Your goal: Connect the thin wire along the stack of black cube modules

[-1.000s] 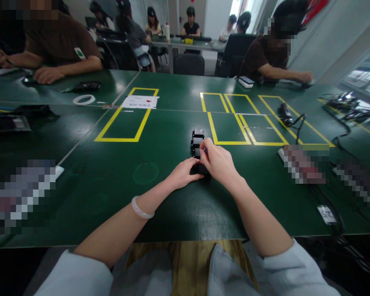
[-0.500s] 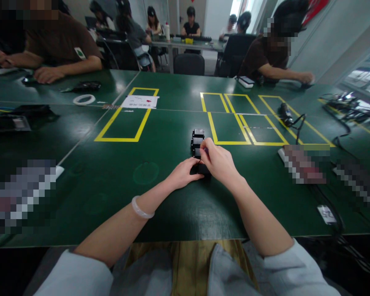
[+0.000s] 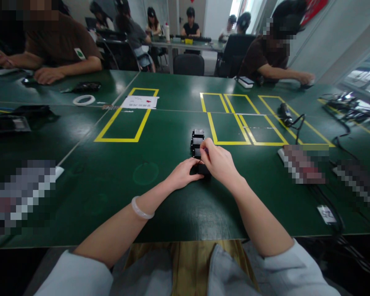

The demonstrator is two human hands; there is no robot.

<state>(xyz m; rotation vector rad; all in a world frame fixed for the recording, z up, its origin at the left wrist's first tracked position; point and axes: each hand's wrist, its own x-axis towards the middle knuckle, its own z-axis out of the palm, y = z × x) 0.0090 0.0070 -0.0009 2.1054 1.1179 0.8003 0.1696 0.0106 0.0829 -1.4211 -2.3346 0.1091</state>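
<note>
In front of me on the table stands a row of small black boxy blocks, one behind another, with greyish top faces. My left hand grips the near black block from its left side, thumb at the front and fingers behind. Just above that block, my right hand is closed in a pinch, its fingertips close over the row. Whatever sits between those fingertips is hidden. A thin dark line shows near the pinch, too small to identify.
Yellow tape rectangles mark the green table. A white paper and a tape roll lie to the left. Cables and a black device are on the right. Several people sit beyond.
</note>
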